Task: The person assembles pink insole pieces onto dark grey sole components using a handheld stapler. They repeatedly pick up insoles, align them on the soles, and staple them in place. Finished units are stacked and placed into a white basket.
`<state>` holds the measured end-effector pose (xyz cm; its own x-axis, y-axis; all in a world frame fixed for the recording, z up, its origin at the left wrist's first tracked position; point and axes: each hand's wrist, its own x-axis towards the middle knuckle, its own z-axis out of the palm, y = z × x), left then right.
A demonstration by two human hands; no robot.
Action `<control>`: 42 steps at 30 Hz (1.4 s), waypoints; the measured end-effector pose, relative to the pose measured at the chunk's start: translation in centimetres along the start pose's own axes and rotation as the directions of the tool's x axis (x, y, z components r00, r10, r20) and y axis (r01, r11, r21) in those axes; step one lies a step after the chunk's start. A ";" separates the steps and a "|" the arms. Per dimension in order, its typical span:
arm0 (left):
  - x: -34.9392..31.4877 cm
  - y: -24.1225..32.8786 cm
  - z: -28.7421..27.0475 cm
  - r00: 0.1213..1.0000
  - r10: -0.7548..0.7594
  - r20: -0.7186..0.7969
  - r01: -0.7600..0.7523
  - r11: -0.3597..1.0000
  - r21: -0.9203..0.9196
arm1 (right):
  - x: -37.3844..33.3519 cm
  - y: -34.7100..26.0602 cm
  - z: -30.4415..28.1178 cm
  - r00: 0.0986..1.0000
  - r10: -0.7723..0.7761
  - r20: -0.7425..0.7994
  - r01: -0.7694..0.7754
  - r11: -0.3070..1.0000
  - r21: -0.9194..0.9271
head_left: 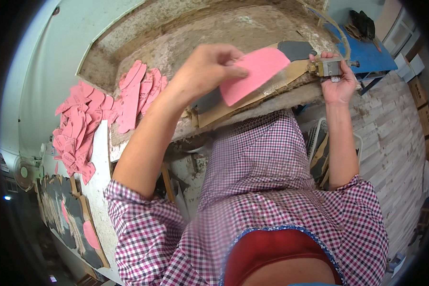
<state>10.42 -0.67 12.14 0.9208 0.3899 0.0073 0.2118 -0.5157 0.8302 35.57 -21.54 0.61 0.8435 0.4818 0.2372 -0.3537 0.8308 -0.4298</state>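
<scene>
Between the thumb and fingers of my left hand [207, 66] is a flat pink piece with a rounded edge [257, 72], held up over the workbench. Beneath it lies a tan sheet [293, 71] with dark grey patches [296, 50] at both ends, partly covered by the pink piece. My right hand [339, 86] is at the bench's right end, fingers closed around a boxy metal tool with a brass fitting [330, 68]. The tool's exact kind is not clear.
Many pink cut pieces [76, 128] are heaped at the left, some on the worn bench [195, 40] with its raised back wall. Tan and grey sheets [71, 219] lie lower left. A blue table [374, 59] stands at the right, with boxes [422, 105] beyond.
</scene>
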 end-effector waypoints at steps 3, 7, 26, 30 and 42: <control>3.7 -0.4 2.0 0.993 0.020 0.117 -0.019 1.000 -0.014 | -0.1 0.3 -1.2 0.998 0.033 -0.062 -0.030 0.998 0.050; 5.7 -1.5 3.7 0.988 -0.012 0.151 0.009 1.000 0.025 | -0.1 0.4 -1.5 0.993 0.071 -0.096 -0.063 0.994 0.087; 2.9 -3.3 9.9 0.831 0.556 0.005 -0.367 0.543 0.755 | -0.5 0.1 -1.4 0.990 0.073 -0.120 -0.066 0.996 0.058; 3.2 -2.7 10.0 0.844 0.534 -0.045 -0.358 0.626 0.693 | -0.9 -1.0 0.2 0.999 -0.008 0.035 0.010 0.998 -0.060; 1.2 -3.7 3.1 0.730 0.310 -0.609 -0.316 0.943 0.101 | -2.3 0.3 7.7 0.912 -0.162 0.378 0.371 0.720 -0.587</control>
<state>11.74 -0.67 7.39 0.5386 0.5895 0.6020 -0.0579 -0.6869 0.7244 30.40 -20.20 6.64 0.6736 0.4100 0.6149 0.2955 0.6132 -0.7326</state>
